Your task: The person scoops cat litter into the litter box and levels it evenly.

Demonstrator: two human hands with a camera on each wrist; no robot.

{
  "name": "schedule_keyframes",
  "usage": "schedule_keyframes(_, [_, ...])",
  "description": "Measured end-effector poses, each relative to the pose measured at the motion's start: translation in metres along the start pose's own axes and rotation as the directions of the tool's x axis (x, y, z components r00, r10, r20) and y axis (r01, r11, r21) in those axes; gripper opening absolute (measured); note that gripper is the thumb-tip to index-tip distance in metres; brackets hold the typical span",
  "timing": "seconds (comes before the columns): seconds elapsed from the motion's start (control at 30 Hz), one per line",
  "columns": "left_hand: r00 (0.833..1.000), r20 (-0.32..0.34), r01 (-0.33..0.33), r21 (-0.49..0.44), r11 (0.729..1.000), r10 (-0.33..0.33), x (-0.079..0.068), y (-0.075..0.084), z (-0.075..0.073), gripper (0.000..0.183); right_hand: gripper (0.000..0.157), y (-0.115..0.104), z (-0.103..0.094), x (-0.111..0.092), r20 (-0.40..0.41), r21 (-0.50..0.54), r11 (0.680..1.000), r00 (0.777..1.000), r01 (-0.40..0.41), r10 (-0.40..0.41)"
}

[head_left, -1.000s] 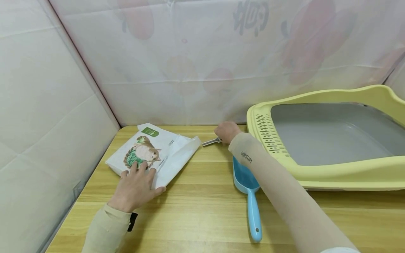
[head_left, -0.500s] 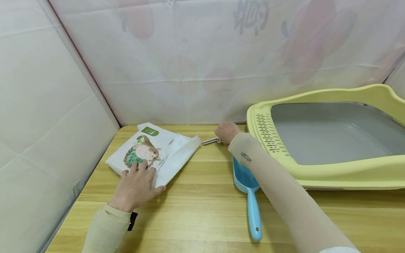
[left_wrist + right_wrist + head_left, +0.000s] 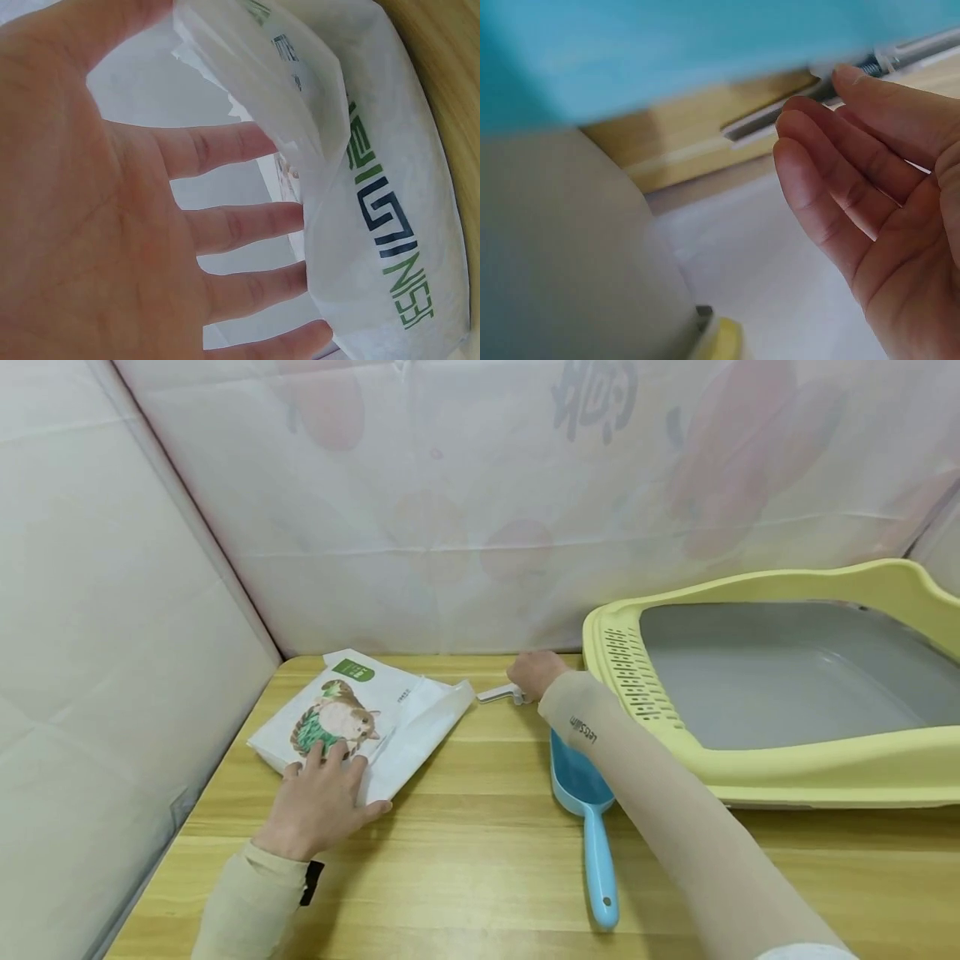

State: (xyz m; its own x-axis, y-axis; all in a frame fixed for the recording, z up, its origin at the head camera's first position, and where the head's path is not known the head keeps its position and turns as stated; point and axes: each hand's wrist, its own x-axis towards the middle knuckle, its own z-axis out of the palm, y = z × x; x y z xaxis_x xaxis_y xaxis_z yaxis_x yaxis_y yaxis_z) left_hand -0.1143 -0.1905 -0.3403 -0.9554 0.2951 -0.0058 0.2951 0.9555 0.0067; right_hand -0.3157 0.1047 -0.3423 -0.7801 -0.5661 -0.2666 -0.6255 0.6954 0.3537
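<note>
My left hand [image 3: 318, 802] rests with spread fingers on the near edge of a white cat litter bag [image 3: 420, 735], which lies on its side with a cat picture on it. In the left wrist view the nearly straight fingers [image 3: 244, 229] reach to the bag's loose, folded edge. My right hand [image 3: 536, 672] is at the back of the table, left of the litter box. Its thumb and fingers pinch a long, slim grey-and-white clip [image 3: 495, 693]. A small spring shows on the clip [image 3: 761, 120] beside the thumb in the right wrist view.
A blue litter scoop [image 3: 585, 785] lies under the right forearm, handle toward me. The big yellow-rimmed litter box [image 3: 810, 777] with a grey inside fills the table's right side. Behind and to the left stand fabric-covered walls [image 3: 450, 510].
The clip in my right hand has turned slightly, showing a paler face. Both hands, the bag and the scoop stay nearly where they were.
</note>
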Motion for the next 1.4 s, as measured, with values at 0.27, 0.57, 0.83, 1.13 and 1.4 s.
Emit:
schedule_keyframes(0.27, [1.0,-0.019,0.003,0.006,1.0,-0.003,-0.004,-0.004,-0.003,0.068,0.003,0.003,-0.023,-0.005,-0.089,0.044,0.999,0.996,0.021,-0.017])
schedule_keyframes(0.57, [0.996,-0.086,0.008,0.003,1.0,-0.008,-0.003,-0.008,-0.008,0.065,0.026,0.002,-0.04,-0.013,0.036,0.374,0.927,0.999,-0.004,-0.01])
schedule_keyframes(0.83, [0.988,-0.152,-0.036,0.03,0.999,0.04,-0.007,-0.017,-0.007,0.052,0.04,0.0,-0.045,-0.009,0.018,0.464,0.885,0.999,0.032,-0.046])
schedule_keyframes(1.13, [0.952,-0.259,-0.153,0.066,0.986,0.165,-0.006,-0.017,0.0,0.039,0.057,-0.016,-0.05,-0.002,-0.027,0.59,0.798,0.991,0.122,-0.131])
schedule_keyframes(1.4, [0.931,-0.298,-0.202,0.062,0.977,0.211,-0.005,-0.013,0.005,0.033,0.073,-0.026,-0.056,-0.005,0.022,0.658,0.744,0.985,0.117,-0.174])
